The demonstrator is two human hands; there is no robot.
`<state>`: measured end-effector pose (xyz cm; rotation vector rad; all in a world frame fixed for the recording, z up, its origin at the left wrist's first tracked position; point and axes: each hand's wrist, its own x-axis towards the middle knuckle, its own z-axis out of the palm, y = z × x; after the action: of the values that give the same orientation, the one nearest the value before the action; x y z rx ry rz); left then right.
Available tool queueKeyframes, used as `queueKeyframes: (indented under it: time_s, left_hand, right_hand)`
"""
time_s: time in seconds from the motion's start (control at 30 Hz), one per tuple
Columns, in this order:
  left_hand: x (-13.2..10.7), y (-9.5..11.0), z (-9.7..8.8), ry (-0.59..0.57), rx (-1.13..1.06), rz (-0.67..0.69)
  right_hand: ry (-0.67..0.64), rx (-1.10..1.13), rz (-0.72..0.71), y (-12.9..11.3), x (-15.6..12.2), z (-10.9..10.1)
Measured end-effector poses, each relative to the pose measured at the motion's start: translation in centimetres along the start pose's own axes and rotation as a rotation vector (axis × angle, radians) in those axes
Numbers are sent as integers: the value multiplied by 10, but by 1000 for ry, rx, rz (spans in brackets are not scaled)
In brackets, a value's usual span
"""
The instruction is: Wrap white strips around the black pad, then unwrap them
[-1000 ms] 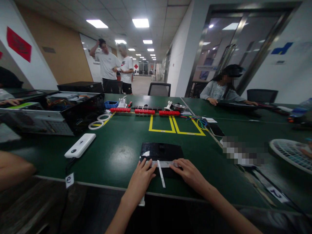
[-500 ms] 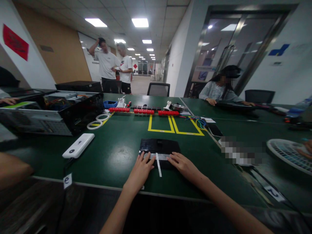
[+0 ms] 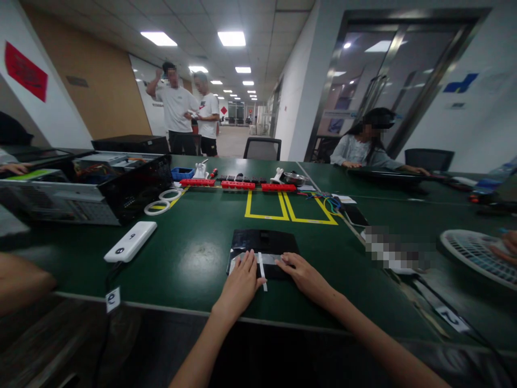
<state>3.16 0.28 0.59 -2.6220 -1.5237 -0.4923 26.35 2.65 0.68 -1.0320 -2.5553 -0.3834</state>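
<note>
Where the panel (image 3: 278, 243) lies, at lower centre of the frame, the left hand (image 3: 240, 277) rests on it, fingers straight and gripping nothing; whether the bent right hand (image 3: 301, 271) pinches anything, I cannot tell. It looks stiff, light and slick, best held by its side edges.

I'm reading 6 or 9 on the power bank (image 3: 135, 242), again on the tag (image 3: 113, 299) below it; far right of the power bank, a sideways 2 on a label (image 3: 453, 319).
</note>
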Motion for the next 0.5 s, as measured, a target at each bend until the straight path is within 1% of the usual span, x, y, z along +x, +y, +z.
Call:
queueKeyframes:
  time_s: [0.2, 0.4, 0.5]
  left_hand:
    - [-4, 4, -2, -14, -4, 27]
    - [-5, 7, -2, 15, -19, 5]
    - [-5, 6, -1, 19, -22, 1]
  right_hand:
    - [-28, 129, 35, 2, -3, 1]
    - [-118, 219, 55, 0, -5, -8]
    - [-138, 228, 53, 1, -6, -11]
